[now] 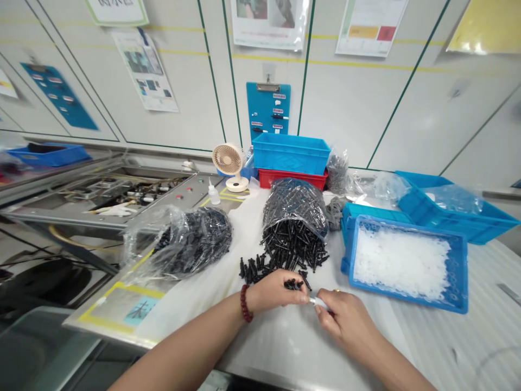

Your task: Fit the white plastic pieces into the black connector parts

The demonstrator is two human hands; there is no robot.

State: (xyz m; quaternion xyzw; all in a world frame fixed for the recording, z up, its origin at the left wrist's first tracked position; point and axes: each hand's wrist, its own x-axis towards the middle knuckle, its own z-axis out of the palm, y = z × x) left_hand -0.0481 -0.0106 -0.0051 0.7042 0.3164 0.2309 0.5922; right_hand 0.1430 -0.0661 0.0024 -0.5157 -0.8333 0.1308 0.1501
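Observation:
My left hand (279, 289) is closed around several small black plastic parts (293, 284), their ends poking out above the fingers. Gripped in my right hand (344, 317) is a light-coloured pen-like tool (321, 304), its tip meeting the left thumb and fingertips. What sits at that tip is too small to make out. Just beyond the hands, a heap of similar black parts (291, 244) spills from a clear plastic bag (295, 198). To the right stands a blue tray (459, 271) filled with small white translucent pieces (401, 260).
Another bag of dark parts (199, 239) lies at the left. Behind are a small fan (228, 160), a squeeze bottle (213, 194), and a blue bin (291, 152) on a red one (266, 179). More blue bins (480, 222) stand at the back right.

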